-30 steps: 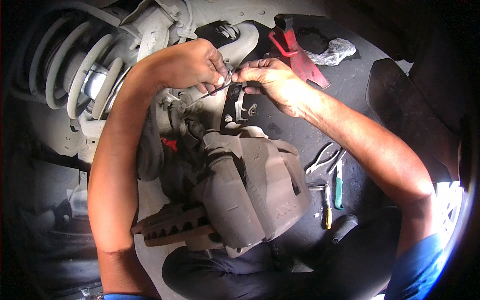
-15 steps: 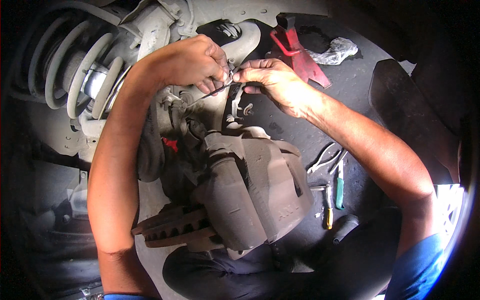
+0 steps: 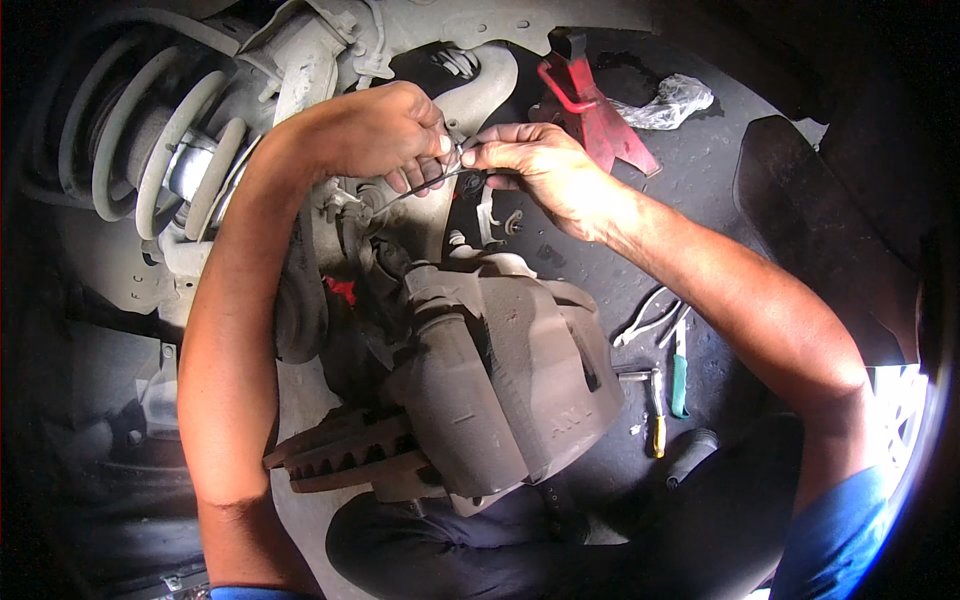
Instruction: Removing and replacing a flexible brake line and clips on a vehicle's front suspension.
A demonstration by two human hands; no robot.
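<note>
Both hands meet just above the brake caliper [image 3: 510, 390], pinching a thin wire [image 3: 425, 185] between them: the left hand [image 3: 375, 135] is closed on one end, the right hand [image 3: 535, 170] grips the other with its fingertips. The wire is best kept taut and worked slowly, close to the strut spring [image 3: 150, 150].

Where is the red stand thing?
In the head view, the red jack stand stands on the dark floor near the top, just right of the middle. It is behind the right hand, with a crumpled clear plastic bag to its right.
</note>
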